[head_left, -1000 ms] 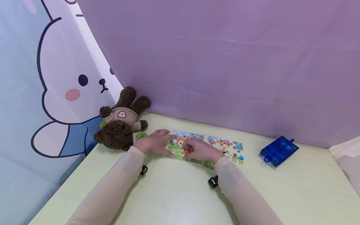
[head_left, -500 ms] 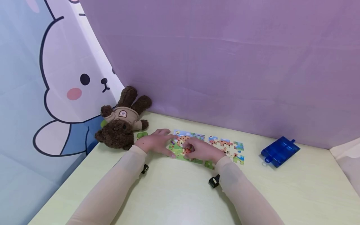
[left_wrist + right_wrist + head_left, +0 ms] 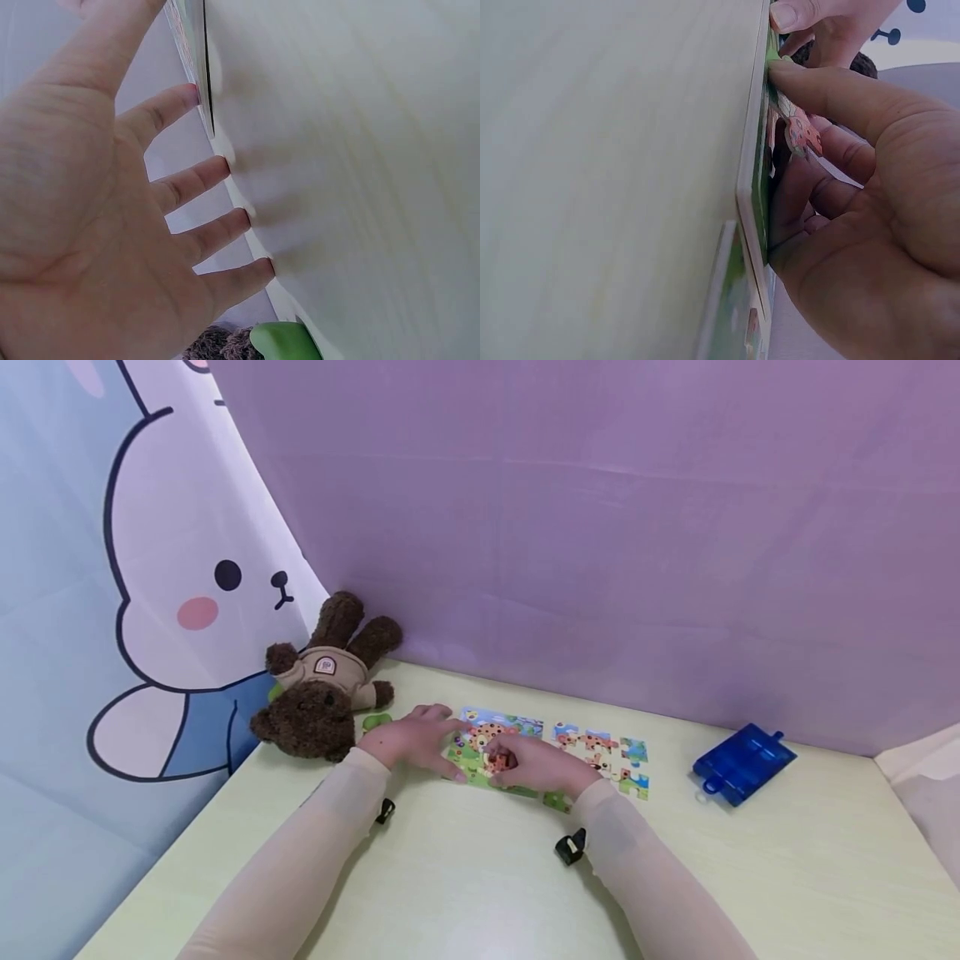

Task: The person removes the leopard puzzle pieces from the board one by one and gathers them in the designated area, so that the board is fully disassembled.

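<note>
A picture puzzle (image 3: 472, 765) with spotted animals lies flat between the hands. My left hand (image 3: 415, 745) has its fingers spread, with the thumb and index finger at the puzzle's left edge. In the left wrist view its fingertips rest on the table and the index fingertip meets the board (image 3: 193, 45). My right hand (image 3: 542, 767) is over the puzzle's right part. In the right wrist view a red spotted puzzle piece (image 3: 804, 135) stands tilted up from the board, pinched by the right hand (image 3: 900, 180); the fingers partly hide it.
Right of the puzzle lie several puzzle pieces (image 3: 634, 750), partly fitted together. A blue translucent case (image 3: 744, 764) sits farther right. At the back left lies a brown teddy bear (image 3: 318, 718), with a green object (image 3: 377, 721) beside it. A purple curtain (image 3: 570, 568) hangs behind the table.
The red spotted piece has tilted up out of the board, and a dark gap shows by the right fingers. The left hand keeps its place.
</note>
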A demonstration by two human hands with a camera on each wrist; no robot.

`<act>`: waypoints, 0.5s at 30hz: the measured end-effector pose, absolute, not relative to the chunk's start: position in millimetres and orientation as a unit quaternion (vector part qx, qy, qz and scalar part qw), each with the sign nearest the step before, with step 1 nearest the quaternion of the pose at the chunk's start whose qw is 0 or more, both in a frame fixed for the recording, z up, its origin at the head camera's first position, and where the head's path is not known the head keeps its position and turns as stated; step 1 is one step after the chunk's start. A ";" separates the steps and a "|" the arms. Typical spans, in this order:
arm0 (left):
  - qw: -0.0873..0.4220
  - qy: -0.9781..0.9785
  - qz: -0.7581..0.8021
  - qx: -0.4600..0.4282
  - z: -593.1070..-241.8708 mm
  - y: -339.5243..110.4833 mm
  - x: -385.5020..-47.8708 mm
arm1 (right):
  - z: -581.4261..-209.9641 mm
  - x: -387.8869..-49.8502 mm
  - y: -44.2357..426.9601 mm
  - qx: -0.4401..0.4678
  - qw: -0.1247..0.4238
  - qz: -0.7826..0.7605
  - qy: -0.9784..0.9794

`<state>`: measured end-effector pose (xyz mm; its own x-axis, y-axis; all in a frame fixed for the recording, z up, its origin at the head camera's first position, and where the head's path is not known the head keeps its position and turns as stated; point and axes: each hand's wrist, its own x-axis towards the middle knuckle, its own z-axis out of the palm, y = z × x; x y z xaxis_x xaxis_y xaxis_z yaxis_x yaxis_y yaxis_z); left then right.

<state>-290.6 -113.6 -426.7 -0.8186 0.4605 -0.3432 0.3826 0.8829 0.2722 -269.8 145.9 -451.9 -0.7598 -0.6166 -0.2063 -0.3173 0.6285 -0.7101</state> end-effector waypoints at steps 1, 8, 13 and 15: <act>0.203 0.949 0.096 0.222 -426.8 -113.6 -290.6 | -452.0 -269.9 146.2 -0.266 0.223 -0.341 0.874; 0.198 0.951 0.090 0.222 -427.1 -114.0 -290.1 | -454.0 -273.0 150.2 -0.271 0.224 -0.353 0.867; 0.197 0.951 0.091 0.222 -426.2 -113.4 -289.9 | -458.4 -277.5 157.6 -0.267 0.226 -0.376 0.858; 0.197 0.950 0.093 0.222 -425.4 -112.8 -289.6 | -459.4 -279.3 160.5 -0.264 0.225 -0.390 0.853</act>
<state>-289.6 -112.8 -425.4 -0.8236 0.4594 -0.3326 0.3863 0.8837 0.2642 -279.3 160.5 -459.4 -0.7598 -0.6253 -0.1781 -0.2740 0.5564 -0.7844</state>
